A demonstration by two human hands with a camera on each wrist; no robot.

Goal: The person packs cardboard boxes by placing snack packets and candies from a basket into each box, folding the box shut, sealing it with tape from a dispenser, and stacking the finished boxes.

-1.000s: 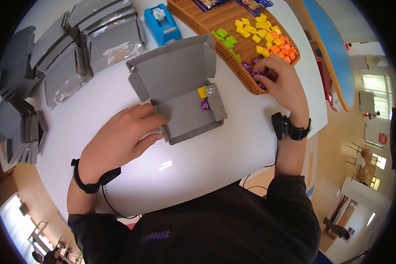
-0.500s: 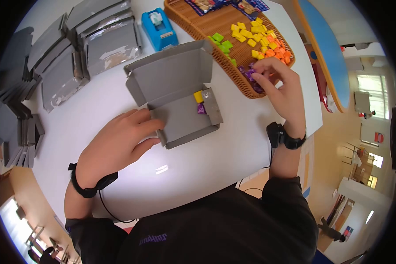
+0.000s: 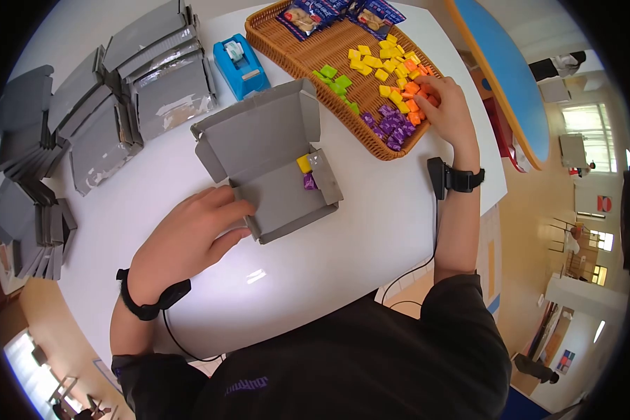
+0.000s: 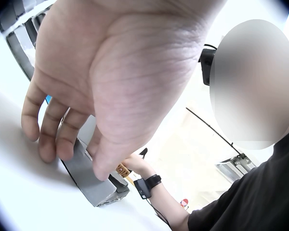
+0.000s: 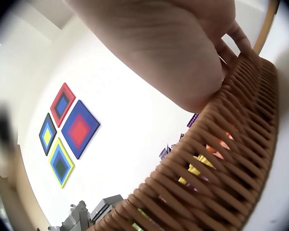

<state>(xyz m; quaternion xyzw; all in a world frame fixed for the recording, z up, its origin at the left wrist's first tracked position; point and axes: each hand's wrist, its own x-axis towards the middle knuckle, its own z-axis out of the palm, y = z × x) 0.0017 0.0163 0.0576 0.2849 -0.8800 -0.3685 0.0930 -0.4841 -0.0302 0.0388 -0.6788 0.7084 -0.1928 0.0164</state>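
Note:
My left hand [image 3: 185, 238] pinches the left wall of an open grey cardboard box [image 3: 273, 199], thumb outside and fingertips over the edge. The left wrist view shows the thumb against the box's side wall [image 4: 89, 178]. Inside, a yellow wrapped candy [image 3: 304, 164] and a purple one [image 3: 309, 182] lie at the right end. My right hand [image 3: 456, 115] reaches over the right rim of a wicker basket [image 3: 365, 85], fingers bent down among orange candies [image 3: 410, 89]. Its fingertips are partly hidden, so I cannot tell whether they hold one.
The basket also holds yellow candies [image 3: 364, 61], green candies [image 3: 339, 85], purple candies [image 3: 397, 126] and blue snack packets [image 3: 304, 17]. A blue tape dispenser [image 3: 241, 68] stands behind the box. Stacks of folded grey boxes [image 3: 101, 143] fill the table's left side.
My right hand has left the purple candies and moved back along the basket to the orange ones. The left hand stays at the box wall. The view has shifted slightly.

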